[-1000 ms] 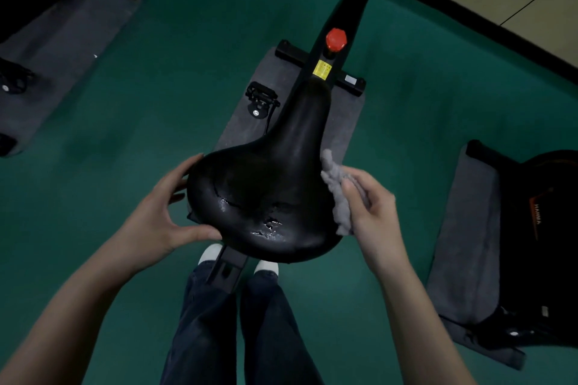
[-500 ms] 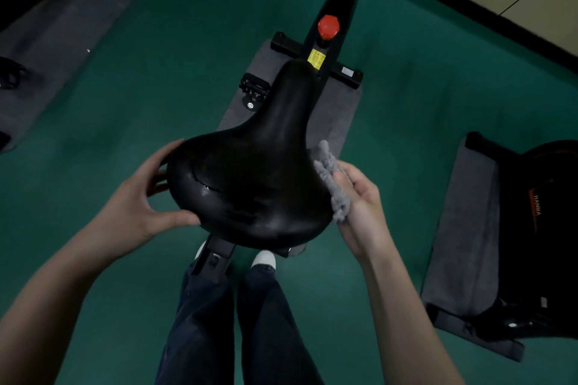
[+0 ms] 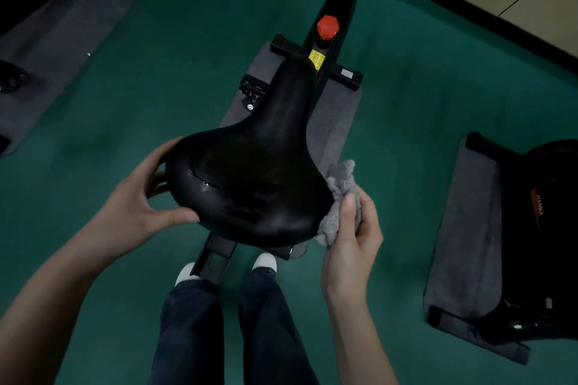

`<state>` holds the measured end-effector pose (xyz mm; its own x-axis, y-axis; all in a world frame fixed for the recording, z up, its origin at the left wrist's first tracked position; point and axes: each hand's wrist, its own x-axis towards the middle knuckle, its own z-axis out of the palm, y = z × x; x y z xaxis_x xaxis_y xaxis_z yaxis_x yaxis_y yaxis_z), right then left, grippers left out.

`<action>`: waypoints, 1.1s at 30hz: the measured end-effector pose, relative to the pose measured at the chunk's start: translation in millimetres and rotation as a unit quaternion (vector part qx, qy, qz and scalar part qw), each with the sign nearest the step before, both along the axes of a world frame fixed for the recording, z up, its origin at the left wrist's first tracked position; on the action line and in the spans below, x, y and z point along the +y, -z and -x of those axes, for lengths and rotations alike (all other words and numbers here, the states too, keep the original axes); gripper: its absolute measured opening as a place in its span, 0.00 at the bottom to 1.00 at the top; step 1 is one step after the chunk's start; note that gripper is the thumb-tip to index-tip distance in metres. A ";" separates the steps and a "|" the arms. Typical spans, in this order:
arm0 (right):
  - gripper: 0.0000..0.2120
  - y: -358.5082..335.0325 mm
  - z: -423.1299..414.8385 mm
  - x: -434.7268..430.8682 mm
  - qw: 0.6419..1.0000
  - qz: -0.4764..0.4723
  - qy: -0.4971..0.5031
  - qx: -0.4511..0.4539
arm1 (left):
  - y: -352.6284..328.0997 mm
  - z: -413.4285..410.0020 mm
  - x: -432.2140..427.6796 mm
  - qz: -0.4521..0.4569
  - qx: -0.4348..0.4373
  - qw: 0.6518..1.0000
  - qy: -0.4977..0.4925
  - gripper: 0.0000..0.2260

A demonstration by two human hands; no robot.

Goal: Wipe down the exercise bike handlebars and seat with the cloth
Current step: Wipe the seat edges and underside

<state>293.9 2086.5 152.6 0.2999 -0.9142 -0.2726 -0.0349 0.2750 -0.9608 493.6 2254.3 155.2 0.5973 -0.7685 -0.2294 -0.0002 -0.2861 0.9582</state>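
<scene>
Cloth [image 3: 339, 184] slid back along right rim of seat [image 3: 250, 178], now near rear corner. Right hand [image 3: 350, 241] grips bunched cloth; left hand [image 3: 137, 200] grasps seat's left edge, steadying. Cloth soft, floppy, so keep wadded. Seat vinyl probably slick, cracked; go easy.

The left hand [image 3: 137, 206] and right hand [image 3: 353, 237] are bare. The left forearm [image 3: 62, 284] and right forearm [image 3: 356, 331] are uncovered from the wrists back to the bottom frame edge. Below the fingers, between the two arms, the legs wear dark blue trousers [image 3: 187, 328], loose and wide, with soft lengthwise folds in the fabric. The hems fall over white shoes. Only the rounded toes of the left shoe [image 3: 184, 272] and the right shoe [image 3: 265, 261] show, at the end of the trousers nearest the fingers.
</scene>
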 end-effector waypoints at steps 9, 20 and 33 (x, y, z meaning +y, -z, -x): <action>0.12 0.8 -15.9 24.8 0.973 -0.120 0.165 -0.108 | 4.9 1.7 -0.5 0.011 -0.025 1.000 0.000 0.39; 0.14 -9.6 -72.7 112.1 0.909 0.331 0.225 0.115 | 7.2 -8.9 5.8 -0.023 -0.070 0.996 0.052 0.47; 0.13 -11.9 -88.2 118.5 0.889 0.350 0.255 0.146 | 15.7 -15.4 9.4 0.009 -0.092 0.994 0.056 0.42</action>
<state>382.1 2205.0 164.5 -0.1929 -0.8870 0.4195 -0.3543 -0.3357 -0.8728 508.9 2263.7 139.4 0.5387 -0.8353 -0.1100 -0.2060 -0.2573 0.9441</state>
